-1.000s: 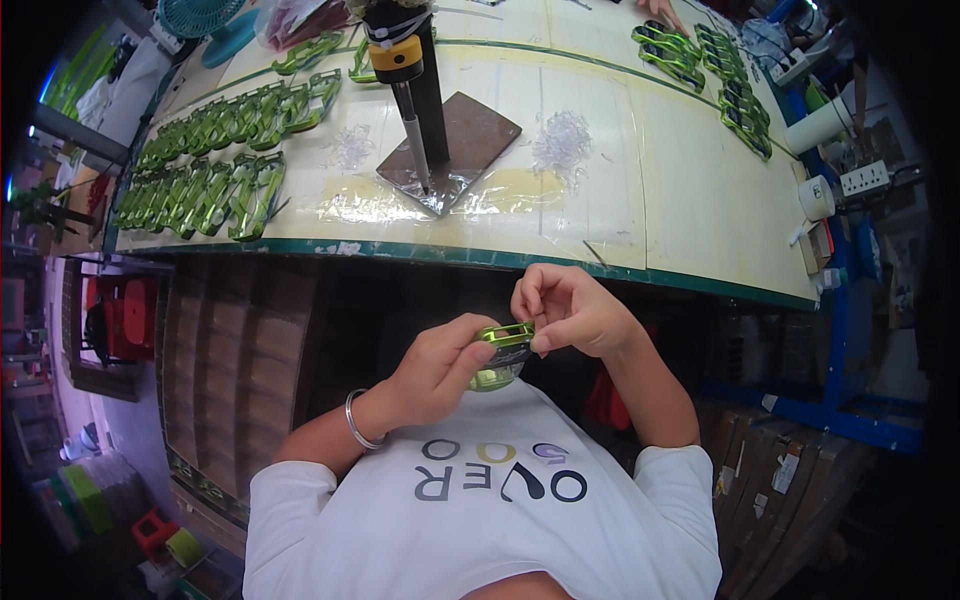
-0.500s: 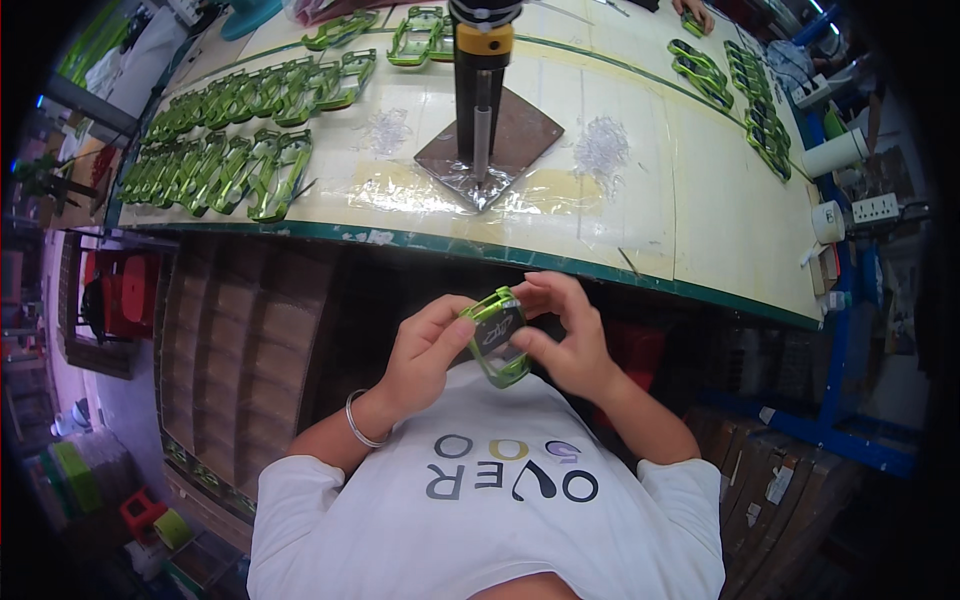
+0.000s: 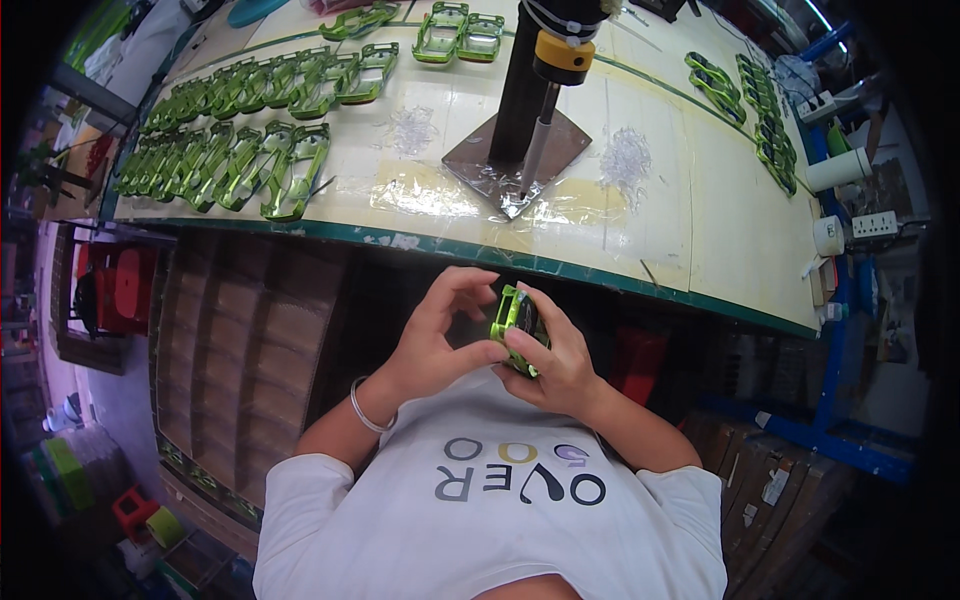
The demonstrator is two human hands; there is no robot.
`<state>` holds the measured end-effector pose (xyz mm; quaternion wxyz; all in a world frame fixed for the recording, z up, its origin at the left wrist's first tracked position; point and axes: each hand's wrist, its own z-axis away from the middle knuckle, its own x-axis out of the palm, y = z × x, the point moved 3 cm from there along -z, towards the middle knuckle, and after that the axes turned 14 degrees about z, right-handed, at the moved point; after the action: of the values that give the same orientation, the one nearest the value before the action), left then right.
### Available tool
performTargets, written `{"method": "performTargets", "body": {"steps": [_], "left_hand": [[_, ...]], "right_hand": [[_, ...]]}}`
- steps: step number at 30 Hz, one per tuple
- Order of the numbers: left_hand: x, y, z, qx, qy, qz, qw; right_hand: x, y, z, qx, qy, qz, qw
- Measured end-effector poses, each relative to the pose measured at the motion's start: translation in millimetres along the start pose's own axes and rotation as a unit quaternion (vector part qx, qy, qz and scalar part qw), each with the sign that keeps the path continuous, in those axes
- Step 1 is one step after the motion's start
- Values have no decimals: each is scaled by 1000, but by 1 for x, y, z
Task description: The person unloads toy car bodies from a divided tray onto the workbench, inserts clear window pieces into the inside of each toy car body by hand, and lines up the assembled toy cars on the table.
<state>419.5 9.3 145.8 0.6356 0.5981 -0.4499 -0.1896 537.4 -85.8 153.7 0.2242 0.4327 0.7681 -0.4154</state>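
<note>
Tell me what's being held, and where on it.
A green part, held around its right side by the right hand; whether the left hand touches it can't be told.

Shiny green frame w/ a dark flat part in it. It's in the R hand, btwn thumb & fingers, tipped on edge, slim side facing the L hand. L thumb tip's just beside it; can't tell if they touch.

Left hand: fingers curled, parted from the outstretched thumb
Right hand: thumb and fingers closed in a grip
Left forearm, right forearm: slanting inward, converging before the chest
</note>
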Motion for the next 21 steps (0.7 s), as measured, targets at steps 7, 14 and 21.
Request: {"method": "performTargets", "body": {"steps": [7, 14, 21], "left_hand": [[-5, -17, -18, 56, -98, -10, 994], [14, -27, -32, -142, 28, 331, 932], [14, -13, -54, -102, 12, 293, 951]], "right_hand": [[11, 9, 14, 95, -23, -295, 950], [19, 24, -12, 388, 28, -693, 607], [22, 34, -42, 387, -6, -812, 437]]}}
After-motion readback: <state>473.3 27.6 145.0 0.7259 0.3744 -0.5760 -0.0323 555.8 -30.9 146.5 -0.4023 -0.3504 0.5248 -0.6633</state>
